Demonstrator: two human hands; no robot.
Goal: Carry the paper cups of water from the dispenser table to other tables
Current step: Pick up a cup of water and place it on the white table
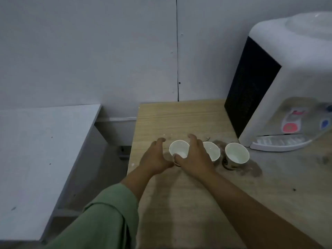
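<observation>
Left paper cup [179,149]: upright on the wooden bench [179,194], bracketed by your two hands. Your left hand [154,157] curves open beside its left wall; your right hand [195,157] is cupped at its right side, thumb at the near rim, not visibly clamped. Middle paper cup [212,151] and right paper cup [237,152] stand in a row toward the water dispenser [287,83]. All three remain here, so you likely have every delivery left. The white bench [36,150], at left, carries no cup.
</observation>
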